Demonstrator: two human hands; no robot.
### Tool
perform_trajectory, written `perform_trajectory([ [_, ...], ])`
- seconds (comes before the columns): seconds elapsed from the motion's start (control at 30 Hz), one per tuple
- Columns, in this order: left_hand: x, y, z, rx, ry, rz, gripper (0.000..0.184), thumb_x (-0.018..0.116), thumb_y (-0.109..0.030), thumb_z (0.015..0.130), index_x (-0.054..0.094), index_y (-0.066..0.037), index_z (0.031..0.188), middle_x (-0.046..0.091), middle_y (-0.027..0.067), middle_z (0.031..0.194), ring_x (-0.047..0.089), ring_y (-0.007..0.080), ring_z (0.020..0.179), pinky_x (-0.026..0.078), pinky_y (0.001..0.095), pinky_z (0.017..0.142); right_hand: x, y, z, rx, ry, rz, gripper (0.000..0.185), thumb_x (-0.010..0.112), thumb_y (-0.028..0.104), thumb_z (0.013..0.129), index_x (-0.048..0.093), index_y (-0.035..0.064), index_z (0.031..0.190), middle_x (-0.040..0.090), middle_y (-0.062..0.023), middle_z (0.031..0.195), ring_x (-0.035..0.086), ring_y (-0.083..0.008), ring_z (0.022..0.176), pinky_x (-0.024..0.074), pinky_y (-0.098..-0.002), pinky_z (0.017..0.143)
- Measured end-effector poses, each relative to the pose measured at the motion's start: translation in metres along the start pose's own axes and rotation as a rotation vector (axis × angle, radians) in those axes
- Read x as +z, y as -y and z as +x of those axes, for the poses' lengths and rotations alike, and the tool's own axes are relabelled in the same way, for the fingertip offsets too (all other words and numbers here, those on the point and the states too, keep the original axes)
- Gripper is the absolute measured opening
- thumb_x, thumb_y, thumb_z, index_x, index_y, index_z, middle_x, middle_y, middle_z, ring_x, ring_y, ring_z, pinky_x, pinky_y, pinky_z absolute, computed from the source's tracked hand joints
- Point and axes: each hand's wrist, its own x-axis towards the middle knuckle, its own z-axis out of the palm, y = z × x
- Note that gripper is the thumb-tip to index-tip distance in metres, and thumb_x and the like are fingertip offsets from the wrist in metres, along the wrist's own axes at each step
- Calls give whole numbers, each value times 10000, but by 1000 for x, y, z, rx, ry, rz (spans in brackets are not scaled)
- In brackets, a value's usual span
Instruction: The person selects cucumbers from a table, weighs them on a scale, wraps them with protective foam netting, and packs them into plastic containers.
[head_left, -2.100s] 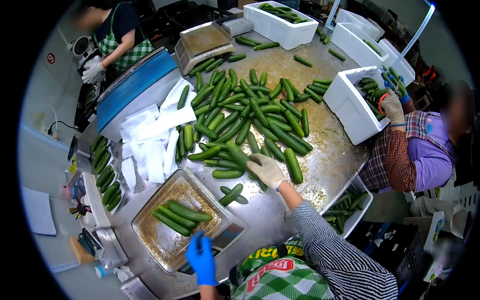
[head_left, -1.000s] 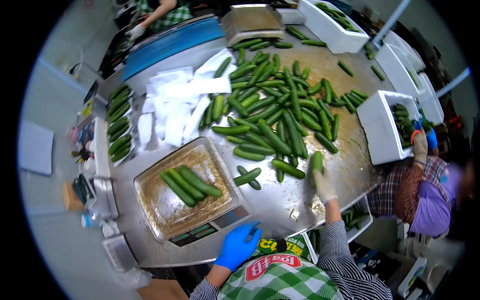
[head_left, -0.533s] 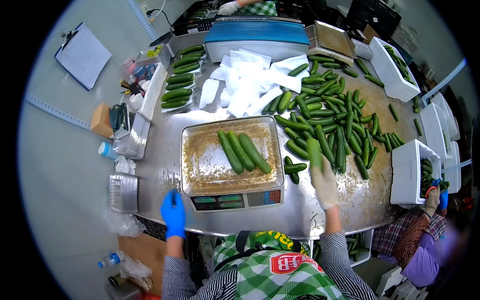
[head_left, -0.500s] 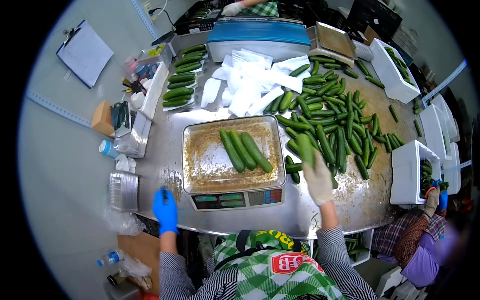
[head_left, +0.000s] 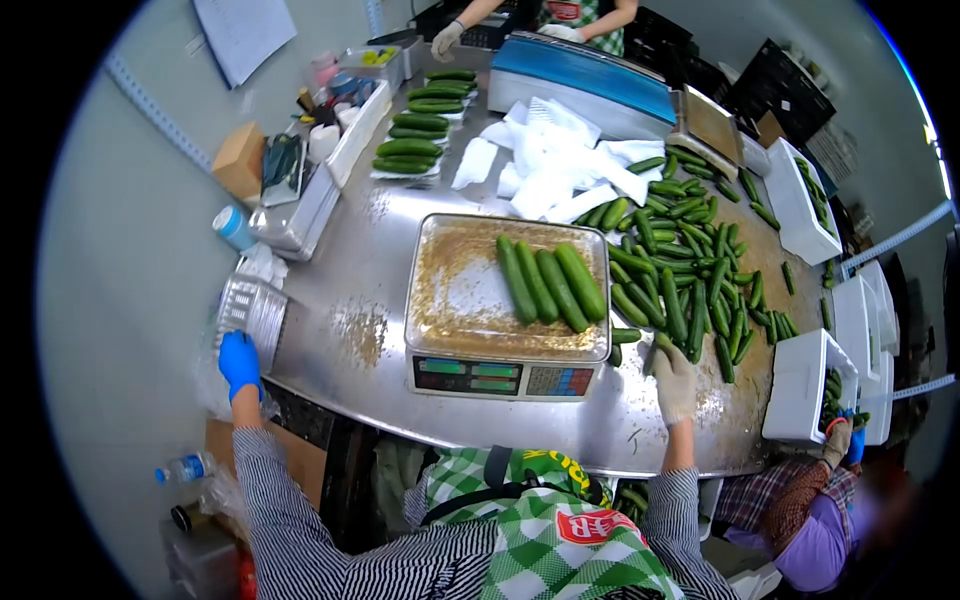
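Several cucumbers (head_left: pixel 551 286) lie side by side on the metal pan of a digital scale (head_left: pixel 450 313). My right hand (head_left: pixel 675 385), in a pale cloth glove, is right of the scale at the near edge of a large cucumber pile (head_left: pixel 690 270). Its fingers close on the end of a cucumber (head_left: pixel 661 341), mostly covered by the glove. Far to the left, my blue-gloved left hand (head_left: pixel 240 362) has its fingers on the near edge of a stack of clear plastic trays (head_left: pixel 256 308); the fingertips are partly hard to make out.
Paired cucumbers (head_left: pixel 408 147) rest on white pads at the back left. White foam netting (head_left: pixel 555 150) lies before a blue-topped machine (head_left: pixel 590 75). White foam boxes (head_left: pixel 800 385) line the right. One co-worker (head_left: pixel 800 510) works there; another person's gloved hand (head_left: pixel 447 40) is at the back.
The cucumber from my right hand now lies on the scale beside the others. That hand has gone to the pile's near edge. My left hand has moved left to the plastic trays. The view has shifted.
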Motion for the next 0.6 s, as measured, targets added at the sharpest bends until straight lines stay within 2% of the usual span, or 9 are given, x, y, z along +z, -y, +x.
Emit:
perform_trajectory([
  [0.03,5,4,3,0,73,0,229,592,-190,887,696,-24,1007,653,204,964,649,396,838,526,473,731,-1,-40,-4,10,-63,-27,347,552,222,948,647,-38,1157,690,-139,924,629,-195,753,494,-317,696],
  [0.07,9,7,9,6,140,-3,225,605,-191,868,709,-21,973,668,204,930,655,395,821,529,473,725,-6,-38,-17,178,-63,49,331,545,221,964,653,-30,1151,677,-86,893,606,-140,682,473,-276,600],
  [0.17,15,17,25,-8,172,-158,213,648,-192,760,718,2,815,681,224,805,659,411,740,537,473,686,-7,-68,-46,340,-139,325,321,543,230,979,649,-17,1154,673,-60,892,585,-99,652,450,-233,547],
  [0.3,3,18,45,-84,277,-302,232,665,-193,657,694,28,716,668,261,761,663,424,685,544,469,657,11,-73,-60,390,-189,375,316,553,241,981,647,-3,1159,676,-58,898,578,-93,650,448,-223,544],
  [0.37,6,19,52,-109,270,-352,241,673,-195,632,691,32,709,665,271,770,666,429,681,545,470,652,21,-49,-57,312,-175,295,327,582,225,959,643,-14,1173,683,-71,919,581,-97,671,478,-252,590],
  [0.43,7,18,57,-149,295,-289,241,676,-184,625,691,37,720,666,276,770,670,437,699,546,476,658,32,-23,-46,156,-134,256,328,584,212,952,642,-26,1170,696,-100,946,630,-166,739,518,-315,675],
  [0.5,18,23,64,-121,262,-216,235,675,-171,623,684,44,719,667,281,770,670,450,714,544,487,655,55,-13,-24,-239,-296,9,306,601,165,915,637,-31,1148,699,-172,979,665,-292,829,528,-377,775],
  [0.57,25,27,61,-51,211,-225,211,657,-151,636,667,52,693,657,293,761,666,466,728,539,501,643,57,49,-11,-265,-128,-63,389,630,154,898,600,-15,1247,665,-207,1149,654,-288,1064,512,-363,909],
  [0.6,41,37,64,-48,257,-189,186,643,-139,656,662,45,676,651,294,747,667,461,718,536,506,639,62,69,5,-526,-206,-239,428,653,125,851,599,-4,1255,661,-238,1114,649,-350,1050,494,-399,943],
])
